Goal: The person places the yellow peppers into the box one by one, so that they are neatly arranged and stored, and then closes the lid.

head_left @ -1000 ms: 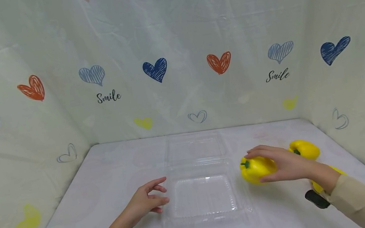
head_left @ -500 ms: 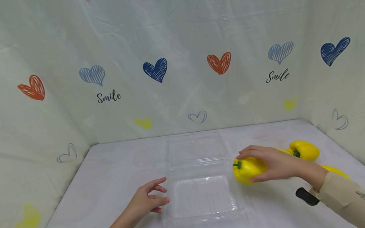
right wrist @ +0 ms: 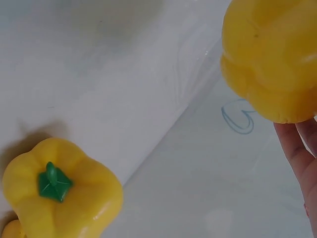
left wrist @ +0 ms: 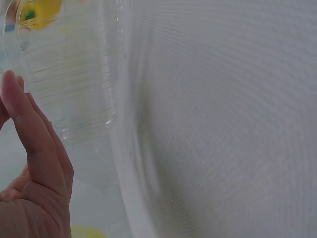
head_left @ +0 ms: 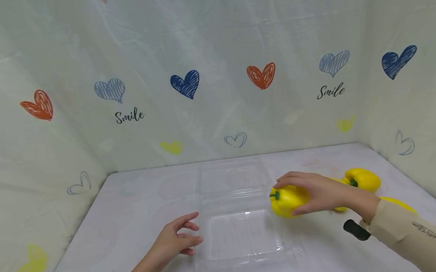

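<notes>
White cloth covered the table point(head_left: 129, 212). Right hand point(head_left: 322, 193) gripped a pepper point(head_left: 284, 200) over the tray point(head_left: 243, 233) rim; left hand point(head_left: 175, 240) lay loose, holding nothing. Unsteadied, that light tray might have skidded or tipped.

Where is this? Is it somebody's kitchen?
Probably not a kitchen. It looks like a small tabletop booth set up for filming: a white table closed in on three sides by a cloth backdrop printed with hearts and "Smile", with only a clear plastic box and yellow peppers on it.
</notes>
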`<state>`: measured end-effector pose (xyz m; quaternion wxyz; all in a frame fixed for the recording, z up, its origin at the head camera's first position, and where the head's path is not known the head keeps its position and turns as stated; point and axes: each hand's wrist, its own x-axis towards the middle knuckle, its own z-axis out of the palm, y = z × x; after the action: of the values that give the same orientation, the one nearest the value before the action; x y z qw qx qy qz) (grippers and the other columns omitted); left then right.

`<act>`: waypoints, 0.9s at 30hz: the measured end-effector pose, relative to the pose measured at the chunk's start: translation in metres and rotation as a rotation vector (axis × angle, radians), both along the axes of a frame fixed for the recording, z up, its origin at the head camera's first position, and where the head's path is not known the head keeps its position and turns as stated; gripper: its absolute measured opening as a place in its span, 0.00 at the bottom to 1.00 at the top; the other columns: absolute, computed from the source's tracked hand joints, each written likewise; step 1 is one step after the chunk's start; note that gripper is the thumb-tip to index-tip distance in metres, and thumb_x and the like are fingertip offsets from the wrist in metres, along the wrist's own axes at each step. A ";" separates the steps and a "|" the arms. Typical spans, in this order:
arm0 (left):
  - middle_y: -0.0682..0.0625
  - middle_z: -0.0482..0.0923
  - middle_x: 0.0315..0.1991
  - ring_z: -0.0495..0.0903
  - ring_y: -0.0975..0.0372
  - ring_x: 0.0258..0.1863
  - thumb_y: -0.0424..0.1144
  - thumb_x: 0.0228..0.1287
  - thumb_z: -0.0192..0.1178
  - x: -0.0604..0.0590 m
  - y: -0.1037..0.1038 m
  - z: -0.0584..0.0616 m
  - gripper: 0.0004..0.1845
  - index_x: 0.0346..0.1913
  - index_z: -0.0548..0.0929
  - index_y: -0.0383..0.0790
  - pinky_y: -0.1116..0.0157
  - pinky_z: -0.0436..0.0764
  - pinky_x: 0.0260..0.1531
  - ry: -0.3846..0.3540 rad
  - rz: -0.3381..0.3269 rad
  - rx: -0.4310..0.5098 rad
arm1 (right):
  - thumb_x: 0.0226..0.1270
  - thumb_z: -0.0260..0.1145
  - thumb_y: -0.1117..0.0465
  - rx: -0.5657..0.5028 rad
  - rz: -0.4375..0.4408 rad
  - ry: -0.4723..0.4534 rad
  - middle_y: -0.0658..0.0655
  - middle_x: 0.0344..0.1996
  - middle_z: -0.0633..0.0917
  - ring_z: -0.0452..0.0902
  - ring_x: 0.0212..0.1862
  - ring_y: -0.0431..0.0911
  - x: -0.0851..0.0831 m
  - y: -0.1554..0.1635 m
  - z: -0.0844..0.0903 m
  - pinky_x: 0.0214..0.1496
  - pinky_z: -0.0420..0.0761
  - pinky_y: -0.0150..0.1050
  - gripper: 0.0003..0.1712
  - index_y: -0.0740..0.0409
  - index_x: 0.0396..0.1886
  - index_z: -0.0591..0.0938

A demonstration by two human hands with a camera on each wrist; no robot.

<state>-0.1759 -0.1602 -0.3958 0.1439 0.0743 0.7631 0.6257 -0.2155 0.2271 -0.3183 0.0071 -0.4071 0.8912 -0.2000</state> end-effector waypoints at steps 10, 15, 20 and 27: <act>0.41 0.70 0.47 0.79 0.58 0.29 0.31 0.53 0.67 0.000 0.000 -0.001 0.38 0.67 0.63 0.32 0.61 0.82 0.27 0.000 0.000 -0.003 | 0.52 0.73 0.52 -0.018 0.040 -0.026 0.48 0.56 0.73 0.70 0.54 0.45 -0.005 -0.016 0.002 0.55 0.74 0.46 0.33 0.49 0.59 0.74; 0.40 0.70 0.48 0.78 0.57 0.29 0.31 0.53 0.67 0.000 0.001 -0.001 0.38 0.67 0.63 0.33 0.61 0.82 0.27 -0.005 0.001 -0.007 | 0.51 0.73 0.54 -0.025 0.063 -0.022 0.48 0.56 0.73 0.71 0.53 0.44 -0.007 -0.024 0.002 0.55 0.74 0.45 0.33 0.50 0.59 0.74; 0.40 0.70 0.48 0.78 0.58 0.29 0.31 0.53 0.67 0.000 0.001 -0.001 0.38 0.67 0.63 0.33 0.62 0.82 0.27 -0.005 -0.004 0.001 | 0.51 0.74 0.55 -0.036 0.091 0.001 0.48 0.54 0.74 0.71 0.52 0.44 -0.008 -0.030 0.002 0.53 0.75 0.43 0.32 0.52 0.58 0.75; 0.42 0.69 0.47 0.77 0.60 0.28 0.31 0.53 0.67 0.001 0.000 0.000 0.38 0.67 0.62 0.32 0.62 0.82 0.27 -0.010 -0.005 0.017 | 0.52 0.73 0.55 -0.030 0.110 0.015 0.47 0.53 0.75 0.71 0.50 0.42 -0.015 -0.040 0.005 0.52 0.75 0.41 0.32 0.51 0.58 0.74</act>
<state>-0.1754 -0.1605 -0.3963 0.1487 0.0744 0.7569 0.6320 -0.2300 0.1872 -0.3137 0.0051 -0.4570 0.8644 -0.2097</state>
